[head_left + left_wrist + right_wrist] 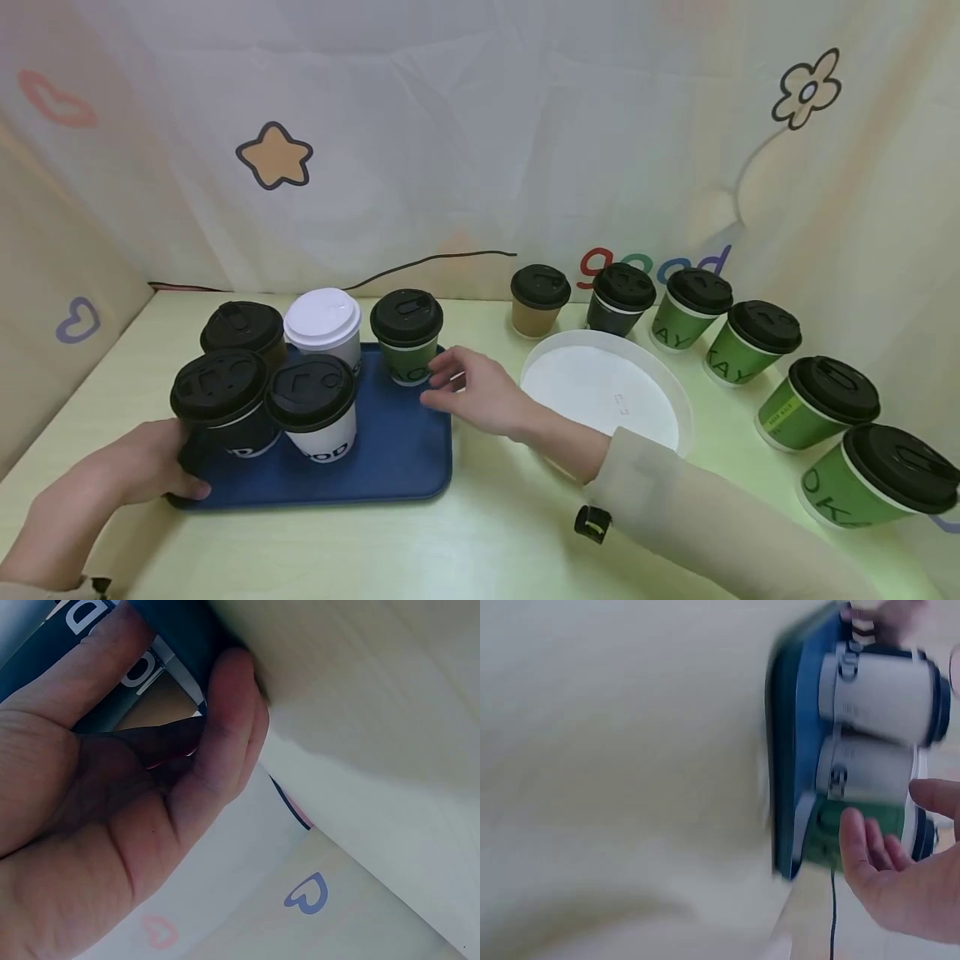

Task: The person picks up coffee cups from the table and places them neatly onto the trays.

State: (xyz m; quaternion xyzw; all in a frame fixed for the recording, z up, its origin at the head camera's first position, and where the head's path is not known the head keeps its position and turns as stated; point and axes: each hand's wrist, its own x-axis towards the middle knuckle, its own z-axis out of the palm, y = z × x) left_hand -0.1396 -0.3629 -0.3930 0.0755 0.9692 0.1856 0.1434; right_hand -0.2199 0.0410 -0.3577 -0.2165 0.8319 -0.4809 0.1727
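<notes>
A blue tray [408, 458] carries several lidded paper cups on the left of the table. My left hand [146, 467] grips its left edge; in the left wrist view the thumb lies above the rim and the fingers [229, 712] curl beneath. Nearest that hand is a black cup [225, 400] with a black lid, beside a white cup [322, 425] with a black lid. Behind them stand a dark-lidded brown cup [243, 329] and a white-lidded white cup [324, 325]. My right hand [480, 392], fingers loosely bent, is close beside a green cup [408, 358] at the tray's back right; contact is unclear.
A round white tray [682, 408] lies right of the blue one, below my right forearm. Around it stand a brown cup [538, 312], a black cup [613, 312] and several green cups [750, 350], all black-lidded. A printed curtain [465, 150] hangs along the table's back.
</notes>
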